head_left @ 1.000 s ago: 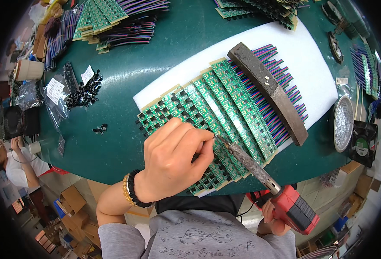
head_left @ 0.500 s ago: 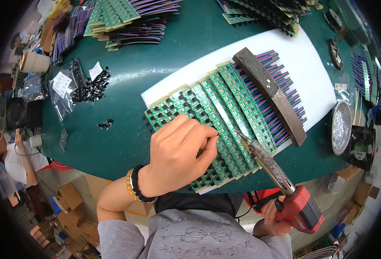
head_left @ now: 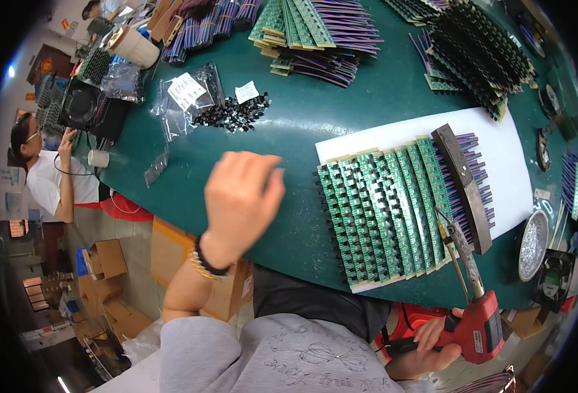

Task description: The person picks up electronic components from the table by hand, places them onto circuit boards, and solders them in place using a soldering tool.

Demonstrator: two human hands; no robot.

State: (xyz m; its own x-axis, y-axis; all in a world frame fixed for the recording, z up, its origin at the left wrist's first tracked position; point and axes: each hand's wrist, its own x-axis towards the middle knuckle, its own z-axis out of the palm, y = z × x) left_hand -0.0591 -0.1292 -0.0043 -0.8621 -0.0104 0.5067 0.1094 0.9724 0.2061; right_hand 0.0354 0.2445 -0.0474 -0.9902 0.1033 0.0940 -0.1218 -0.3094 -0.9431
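Observation:
A row of green circuit boards (head_left: pixel 387 209) with purple wire tails lies overlapped on a white sheet (head_left: pixel 511 157), held down by a dark metal bar (head_left: pixel 462 183). My right hand (head_left: pixel 433 344) grips a red soldering gun (head_left: pixel 475 314) whose tip points at the near end of the boards. My left hand (head_left: pixel 240 200) hovers blurred above the green table (head_left: pixel 289 131), left of the boards, fingers loosely curled and holding nothing I can see. It sits between the boards and a pile of small black parts (head_left: pixel 233 112).
Stacks of more green boards (head_left: pixel 315 26) and dark boards (head_left: pixel 479 52) line the far side. Plastic bags (head_left: pixel 184 92), a paper cup (head_left: pixel 131 46), a round metal dish (head_left: pixel 534 242) and a small fan (head_left: pixel 554 278) lie around. Another person (head_left: pixel 46 170) sits at the left; cardboard boxes (head_left: pixel 105 259) stand below.
My left hand has lifted off the circuit boards and swung left toward the black parts. The view has shifted, so the boards now sit further right. The soldering gun stays near the boards.

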